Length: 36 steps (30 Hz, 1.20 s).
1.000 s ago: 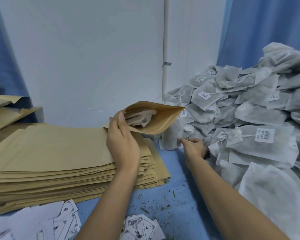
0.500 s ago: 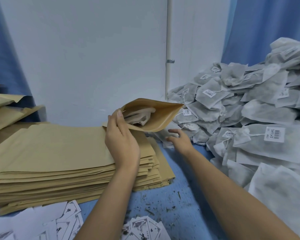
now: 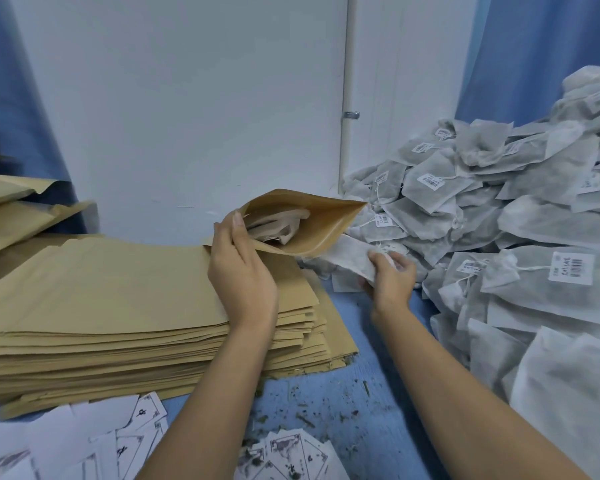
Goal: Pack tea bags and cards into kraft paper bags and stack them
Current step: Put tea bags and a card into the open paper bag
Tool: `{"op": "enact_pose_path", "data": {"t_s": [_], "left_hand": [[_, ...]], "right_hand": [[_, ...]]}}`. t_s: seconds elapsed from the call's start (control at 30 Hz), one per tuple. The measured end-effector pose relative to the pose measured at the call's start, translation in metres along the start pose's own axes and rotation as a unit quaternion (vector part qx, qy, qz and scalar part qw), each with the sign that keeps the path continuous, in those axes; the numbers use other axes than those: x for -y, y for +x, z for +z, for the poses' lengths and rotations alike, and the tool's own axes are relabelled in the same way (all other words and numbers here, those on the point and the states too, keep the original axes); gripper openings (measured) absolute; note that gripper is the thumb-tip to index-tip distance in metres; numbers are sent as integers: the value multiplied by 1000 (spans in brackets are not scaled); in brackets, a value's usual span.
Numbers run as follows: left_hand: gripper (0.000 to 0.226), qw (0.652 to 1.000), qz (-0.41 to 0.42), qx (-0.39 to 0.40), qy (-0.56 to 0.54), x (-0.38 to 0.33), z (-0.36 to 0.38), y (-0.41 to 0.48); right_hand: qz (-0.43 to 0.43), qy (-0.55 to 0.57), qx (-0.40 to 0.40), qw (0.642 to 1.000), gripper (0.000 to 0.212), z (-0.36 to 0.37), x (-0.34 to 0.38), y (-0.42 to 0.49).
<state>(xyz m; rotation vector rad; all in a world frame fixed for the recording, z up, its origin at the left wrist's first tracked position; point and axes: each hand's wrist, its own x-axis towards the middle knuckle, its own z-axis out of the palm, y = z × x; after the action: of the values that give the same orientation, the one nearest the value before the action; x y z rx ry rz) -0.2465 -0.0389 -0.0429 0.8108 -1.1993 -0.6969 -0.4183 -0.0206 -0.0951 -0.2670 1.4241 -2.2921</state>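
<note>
Beside the open kraft bag (image 3: 305, 223), right hand (image 3: 390, 278) grips a tea bag (image 3: 349, 256)

I count one open kraft bag (image 3: 312, 220), one tea bag (image 3: 347, 256) picked up, two more kraft bags (image 3: 25, 220) at far left, and a flat-bag stack (image 3: 118, 289), tea-bag heap (image 3: 534, 220) and scattered cards (image 3: 142, 414) beyond counting.

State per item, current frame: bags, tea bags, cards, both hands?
kraft bag: mouth open, tea bags inside
left hand: grips the bag's mouth edge
held tea bag: outside, just below the bag's mouth
right hand: grips held tea bag
kraft bag stack: flat
tea bag pile: loose heap
cards: scattered loose
</note>
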Motion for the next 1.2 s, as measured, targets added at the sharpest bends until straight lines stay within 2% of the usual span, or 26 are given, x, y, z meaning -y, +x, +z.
{"op": "enact_pose_path", "data": {"t_s": [0.1, 0.2, 0.27, 0.43, 0.6, 0.67, 0.77, 0.83, 0.9, 0.93, 1.03, 1.13, 1.2], "left_hand": [[39, 1000, 11, -22, 15, -9, -6, 11], [39, 998, 36, 0, 57, -13, -18, 18], [40, 995, 56, 30, 82, -12, -27, 17], [54, 992, 65, 80, 70, -9, -45, 9], [59, 988, 74, 95, 98, -12, -59, 1], [57, 987, 72, 108, 97, -13, -62, -2], [55, 988, 67, 112, 77, -16, -65, -7], [57, 990, 63, 100, 71, -20, -66, -12], [57, 991, 67, 93, 70, -25, -67, -17], [57, 991, 70, 90, 68, -27, -68, -20], [59, 992, 69, 81, 62, -32, -72, -25], [57, 989, 71, 106, 71, -33, -79, -24], [51, 985, 73, 123, 93, -31, -84, -19]], "right_hand": [[6, -19, 152, 988, 27, -7, 20, -22], [66, 44, 325, 942, 22, -10, 39, -45], [84, 75, 384, 916, 15, -5, 55, -61], [13, -114, 363, 925, 12, 23, 83, -88], [-54, -368, 325, 870, 16, 45, 96, -112], [-72, -433, 303, 846, 8, 54, 97, -120], [-90, -470, 296, 827, 12, 68, 92, -128], [-101, -496, 319, 801, 9, 77, 83, -131], [-93, -522, 335, 779, 16, 86, 72, -133], [-81, -528, 336, 776, 19, 89, 66, -133], [-85, -555, 310, 767, 11, 97, 51, -130], [-117, -586, 283, 750, 18, 99, 46, -131], [-171, -607, 275, 726, 26, 95, 50, -135]]}}
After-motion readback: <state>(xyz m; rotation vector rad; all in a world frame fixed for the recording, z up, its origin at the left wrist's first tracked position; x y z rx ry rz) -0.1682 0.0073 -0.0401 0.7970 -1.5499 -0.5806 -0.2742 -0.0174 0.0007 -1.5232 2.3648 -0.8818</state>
